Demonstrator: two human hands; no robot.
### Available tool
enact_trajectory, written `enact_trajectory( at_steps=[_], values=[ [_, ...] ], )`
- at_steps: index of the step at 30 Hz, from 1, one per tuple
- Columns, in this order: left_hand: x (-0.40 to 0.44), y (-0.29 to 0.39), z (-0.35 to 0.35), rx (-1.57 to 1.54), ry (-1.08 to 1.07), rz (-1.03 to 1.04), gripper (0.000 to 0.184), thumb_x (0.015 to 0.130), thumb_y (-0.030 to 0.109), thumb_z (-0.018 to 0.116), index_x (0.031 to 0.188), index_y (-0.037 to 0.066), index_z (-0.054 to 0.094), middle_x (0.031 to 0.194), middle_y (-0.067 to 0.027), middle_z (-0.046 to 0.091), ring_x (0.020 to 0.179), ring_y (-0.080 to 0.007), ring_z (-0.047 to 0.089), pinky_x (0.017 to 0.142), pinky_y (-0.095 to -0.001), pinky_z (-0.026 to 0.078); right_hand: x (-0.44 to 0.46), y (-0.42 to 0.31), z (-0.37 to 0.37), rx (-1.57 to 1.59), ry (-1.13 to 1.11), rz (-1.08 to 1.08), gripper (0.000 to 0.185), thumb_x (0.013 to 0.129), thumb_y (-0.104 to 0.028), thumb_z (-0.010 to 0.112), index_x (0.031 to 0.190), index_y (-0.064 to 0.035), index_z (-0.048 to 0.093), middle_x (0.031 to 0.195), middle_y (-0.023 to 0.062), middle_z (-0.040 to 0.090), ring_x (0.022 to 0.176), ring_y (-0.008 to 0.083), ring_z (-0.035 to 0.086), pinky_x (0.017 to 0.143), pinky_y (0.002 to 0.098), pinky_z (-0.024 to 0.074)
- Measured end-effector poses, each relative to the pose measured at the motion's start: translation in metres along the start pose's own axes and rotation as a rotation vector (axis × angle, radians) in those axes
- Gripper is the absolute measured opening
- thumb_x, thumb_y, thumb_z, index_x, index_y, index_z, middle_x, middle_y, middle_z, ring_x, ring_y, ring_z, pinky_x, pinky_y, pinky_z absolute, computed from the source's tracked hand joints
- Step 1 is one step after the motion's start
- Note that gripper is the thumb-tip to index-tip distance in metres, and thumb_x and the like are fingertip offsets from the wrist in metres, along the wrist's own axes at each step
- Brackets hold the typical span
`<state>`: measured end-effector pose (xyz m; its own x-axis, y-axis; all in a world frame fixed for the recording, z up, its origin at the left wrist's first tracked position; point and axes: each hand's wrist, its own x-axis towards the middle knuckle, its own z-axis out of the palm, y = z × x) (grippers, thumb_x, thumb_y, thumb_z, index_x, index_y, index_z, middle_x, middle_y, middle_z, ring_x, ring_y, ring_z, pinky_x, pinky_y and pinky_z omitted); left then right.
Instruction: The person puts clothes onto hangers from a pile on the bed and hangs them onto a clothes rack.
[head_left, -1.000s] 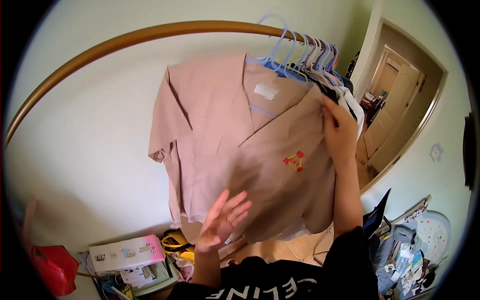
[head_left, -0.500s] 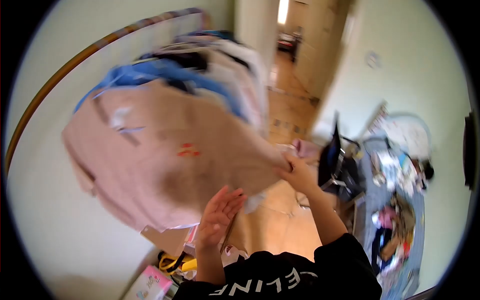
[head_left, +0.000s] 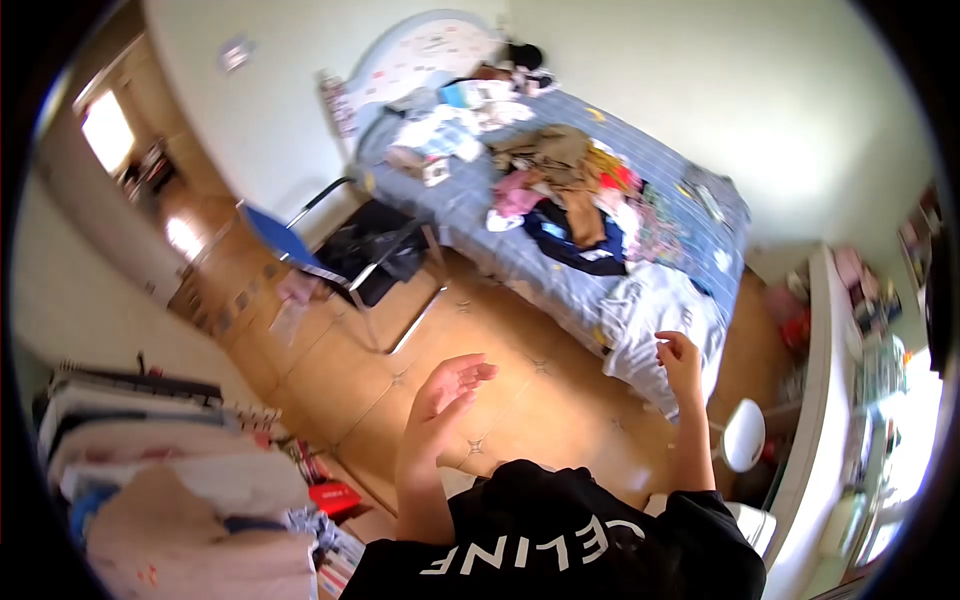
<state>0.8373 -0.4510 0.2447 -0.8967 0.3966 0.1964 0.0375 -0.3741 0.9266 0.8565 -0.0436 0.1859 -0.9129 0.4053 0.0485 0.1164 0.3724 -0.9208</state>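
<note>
My left hand (head_left: 445, 392) is raised over the tiled floor, its fingers apart and nothing in them. To the right, my right hand (head_left: 680, 358) hangs near a white garment (head_left: 665, 320) on the bed's near corner; its fingers are loosely bent, with no object visible in them. The beige shirt (head_left: 160, 520) hangs at the lower left among other clothes, away from both hands. On the blue bed (head_left: 440, 205) lies a heap of mixed clothes (head_left: 560, 170), brown, pink and dark.
A chair (head_left: 375, 245) with black bags stands beside the bed. A doorway (head_left: 150, 140) opens at the upper left. A white stool (head_left: 743, 435) is at the right, near a long white ledge (head_left: 810, 400). A red box (head_left: 335, 497) sits at the lower left.
The view has swung right, from the clothes rail to the bed. My right hand has let go of the beige shirt, which now hangs at the lower left. My left hand stays raised and empty.
</note>
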Motion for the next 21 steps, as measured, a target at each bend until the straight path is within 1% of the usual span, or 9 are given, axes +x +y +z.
enact_trajectory(
  at_steps=[2, 5, 6, 8, 11, 12, 15, 16, 21],
  values=[
    [0.039, -0.019, 0.031, 0.066, -0.118, -0.068, 0.038, 0.09, 0.004, 0.052, 0.128, -0.001, 0.048, 0.118, -0.0122, 0.058, 0.114, -0.0203, 0.054, 0.1, -0.0362, 0.039, -0.007, 0.022, -0.044, -0.003, 0.138, 0.039, 0.017, 0.088, -0.003, 0.056, 0.103, -0.0012, 0.065, 0.072, 0.0004, 0.058, 0.064, 0.007, 0.053, 0.06, 0.0218, 0.0446],
    [0.092, -0.051, 0.067, 0.048, -0.391, -0.161, 0.038, 0.09, 0.006, 0.052, 0.128, 0.0, 0.048, 0.117, -0.0127, 0.059, 0.114, -0.0202, 0.054, 0.099, -0.0349, 0.038, -0.018, 0.05, -0.083, 0.085, 0.245, 0.098, 0.016, 0.088, -0.001, 0.055, 0.102, 0.0023, 0.064, 0.07, 0.0005, 0.057, 0.062, 0.0069, 0.053, 0.058, 0.0214, 0.0442],
    [0.11, -0.057, 0.081, 0.053, -0.43, -0.171, 0.038, 0.091, 0.006, 0.052, 0.128, 0.0, 0.049, 0.112, -0.0111, 0.059, 0.109, -0.0185, 0.055, 0.096, -0.0332, 0.039, -0.019, 0.059, -0.089, 0.059, 0.266, 0.139, 0.016, 0.088, -0.004, 0.057, 0.102, -0.0017, 0.065, 0.07, -0.0006, 0.057, 0.063, 0.0065, 0.052, 0.059, 0.0211, 0.044],
    [0.144, -0.066, 0.107, 0.062, -0.495, -0.182, 0.037, 0.091, 0.005, 0.051, 0.127, 0.001, 0.049, 0.103, -0.0079, 0.061, 0.1, -0.0151, 0.057, 0.091, -0.0296, 0.042, -0.019, 0.06, -0.093, 0.049, 0.3, 0.231, 0.015, 0.088, -0.003, 0.057, 0.101, -0.0009, 0.065, 0.069, -0.0006, 0.056, 0.062, 0.0061, 0.051, 0.057, 0.0214, 0.0424],
    [0.196, -0.098, 0.128, -0.014, -0.595, -0.336, 0.035, 0.091, 0.003, 0.05, 0.125, 0.0, 0.051, 0.086, -0.0016, 0.056, 0.083, -0.0087, 0.053, 0.08, -0.0242, 0.045, -0.005, 0.074, -0.103, 0.091, 0.277, 0.253, 0.014, 0.088, -0.003, 0.056, 0.099, 0.0006, 0.064, 0.068, -0.0005, 0.055, 0.062, 0.0058, 0.05, 0.056, 0.0216, 0.0408],
    [0.215, -0.101, 0.144, -0.051, -0.59, -0.361, 0.032, 0.091, 0.001, 0.049, 0.123, -0.001, 0.053, 0.076, 0.002, 0.049, 0.07, -0.0049, 0.046, 0.071, -0.0207, 0.044, 0.002, 0.077, -0.107, 0.101, 0.28, 0.252, 0.014, 0.087, -0.002, 0.056, 0.099, 0.0014, 0.063, 0.068, -0.0007, 0.055, 0.062, 0.006, 0.049, 0.057, 0.0217, 0.0407],
    [0.277, -0.133, 0.17, -0.065, -0.677, -0.424, 0.031, 0.091, 0.001, 0.049, 0.121, -0.002, 0.054, 0.073, 0.0019, 0.048, 0.066, -0.0048, 0.046, 0.07, -0.0214, 0.043, 0.027, 0.09, -0.125, 0.099, 0.333, 0.266, 0.015, 0.087, -0.002, 0.056, 0.1, 0.0005, 0.064, 0.068, -0.0007, 0.054, 0.062, 0.0062, 0.049, 0.057, 0.0219, 0.041],
    [0.3, -0.141, 0.183, -0.074, -0.702, -0.422, 0.03, 0.09, 0.001, 0.051, 0.119, -0.001, 0.055, 0.065, 0.0042, 0.044, 0.059, -0.0032, 0.043, 0.064, -0.0206, 0.043, 0.038, 0.095, -0.134, 0.066, 0.358, 0.295, 0.016, 0.087, -0.003, 0.056, 0.1, 0.0002, 0.064, 0.068, -0.0005, 0.054, 0.062, 0.0063, 0.049, 0.057, 0.022, 0.041],
    [0.404, -0.197, 0.243, 0.033, -0.792, -0.426, 0.028, 0.086, 0.001, 0.058, 0.114, 0.002, 0.059, 0.061, 0.0084, 0.04, 0.052, 0.0002, 0.035, 0.047, -0.0166, 0.028, 0.089, 0.108, -0.179, -0.066, 0.462, 0.402, 0.016, 0.087, -0.004, 0.058, 0.101, -0.0005, 0.065, 0.068, 0.0007, 0.056, 0.061, 0.0071, 0.051, 0.057, 0.023, 0.0424]
  ],
)
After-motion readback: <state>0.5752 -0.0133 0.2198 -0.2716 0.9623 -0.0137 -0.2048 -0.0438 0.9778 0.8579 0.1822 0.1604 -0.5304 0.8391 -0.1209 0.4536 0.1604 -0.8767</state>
